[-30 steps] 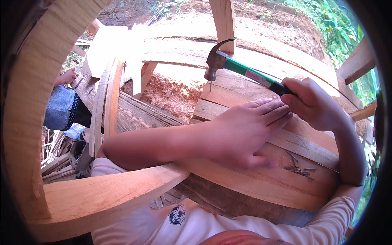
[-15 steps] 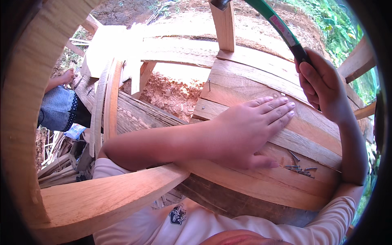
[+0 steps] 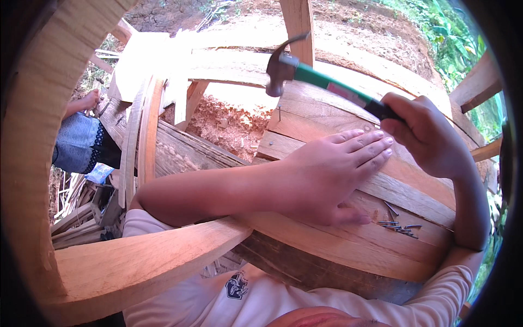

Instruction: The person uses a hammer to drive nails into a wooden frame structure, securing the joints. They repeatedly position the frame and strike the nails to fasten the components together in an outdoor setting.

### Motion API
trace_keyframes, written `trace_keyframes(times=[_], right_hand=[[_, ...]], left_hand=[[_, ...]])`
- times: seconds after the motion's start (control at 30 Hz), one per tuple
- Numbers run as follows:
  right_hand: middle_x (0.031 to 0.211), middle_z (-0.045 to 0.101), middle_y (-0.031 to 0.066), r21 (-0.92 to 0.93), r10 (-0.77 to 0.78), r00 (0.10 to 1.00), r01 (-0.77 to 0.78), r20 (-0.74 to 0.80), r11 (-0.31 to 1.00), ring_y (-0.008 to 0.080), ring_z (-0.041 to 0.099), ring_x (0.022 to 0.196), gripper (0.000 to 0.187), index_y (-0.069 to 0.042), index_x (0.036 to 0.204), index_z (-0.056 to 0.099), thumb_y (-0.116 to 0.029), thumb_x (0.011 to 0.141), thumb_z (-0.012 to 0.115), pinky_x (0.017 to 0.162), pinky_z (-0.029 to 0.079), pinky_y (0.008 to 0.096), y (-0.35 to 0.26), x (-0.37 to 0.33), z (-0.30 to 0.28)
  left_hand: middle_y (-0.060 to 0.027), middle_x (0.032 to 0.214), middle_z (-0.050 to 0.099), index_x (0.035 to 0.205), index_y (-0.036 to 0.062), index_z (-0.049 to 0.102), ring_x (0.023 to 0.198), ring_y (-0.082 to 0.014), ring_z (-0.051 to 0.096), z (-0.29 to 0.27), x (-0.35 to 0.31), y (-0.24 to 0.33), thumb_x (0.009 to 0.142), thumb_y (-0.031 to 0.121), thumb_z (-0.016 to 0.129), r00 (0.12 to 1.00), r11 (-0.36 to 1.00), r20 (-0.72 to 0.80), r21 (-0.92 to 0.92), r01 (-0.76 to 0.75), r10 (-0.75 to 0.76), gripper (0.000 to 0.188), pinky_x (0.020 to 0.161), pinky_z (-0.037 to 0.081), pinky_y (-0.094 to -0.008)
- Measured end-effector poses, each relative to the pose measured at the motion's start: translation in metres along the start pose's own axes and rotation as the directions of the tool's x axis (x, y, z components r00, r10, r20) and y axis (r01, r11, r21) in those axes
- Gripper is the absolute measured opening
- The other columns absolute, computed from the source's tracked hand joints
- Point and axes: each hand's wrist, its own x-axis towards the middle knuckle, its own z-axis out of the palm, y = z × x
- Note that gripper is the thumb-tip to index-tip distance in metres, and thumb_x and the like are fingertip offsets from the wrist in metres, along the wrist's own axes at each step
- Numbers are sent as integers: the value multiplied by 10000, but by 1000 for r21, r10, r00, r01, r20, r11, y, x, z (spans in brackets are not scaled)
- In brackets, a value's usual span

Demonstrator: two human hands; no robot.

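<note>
My right hand is wrapped round the black grip of a claw hammer with a green handle. The hammer's head hangs just above an upright nail standing in the end of a wooden board. Palm down, my left hand lies flat across the boards with its fingers stretched out. Near its thumb is a small pile of loose nails. A second nail shows close to the end of the neighbouring board.
A curved wooden beam crosses the lower left, joined to a tall post. Another post rises behind the boards. At the left, a co-worker's hand is visible near more timber. Wood shavings cover the ground beyond.
The hammer has swung down and left, from raised at the top of the view to just over the upright nail. My left hand stays in place on the boards.
</note>
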Motion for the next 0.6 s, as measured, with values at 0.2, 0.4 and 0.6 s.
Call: trace_keyframes(times=[0.2,0.4,0.6], right_hand=[[658,472,-30,641,339,941,-261,1,722,29,425,555,274,-27,960,553,-253,1115,550,472,316,262,-4,-1,-7],[706,511,184,107,157,980,-170,120,980,331,503,637,219,11,985,557,-197,1041,597,620,427,418,1,1,-4],[655,496,61,285,163,986,-152,-15,946,131,480,532,247,-3,977,563,-223,1088,571,514,375,343,6,-2,1]], left_hand=[[-293,1681,266,1589,-123,258,1594,-406,216,1,0,0,989,608,538,999,1000,-34,9,-20,20,986,1308,190,-457],[-292,1685,256,1600,-119,230,1597,-392,214,0,4,1,993,620,520,1000,1000,-11,22,-15,15,999,1309,187,-456],[-293,1684,258,1597,-121,235,1596,-393,219,-1,1,1,999,624,507,1000,1000,13,25,2,-3,994,1308,189,-456]])
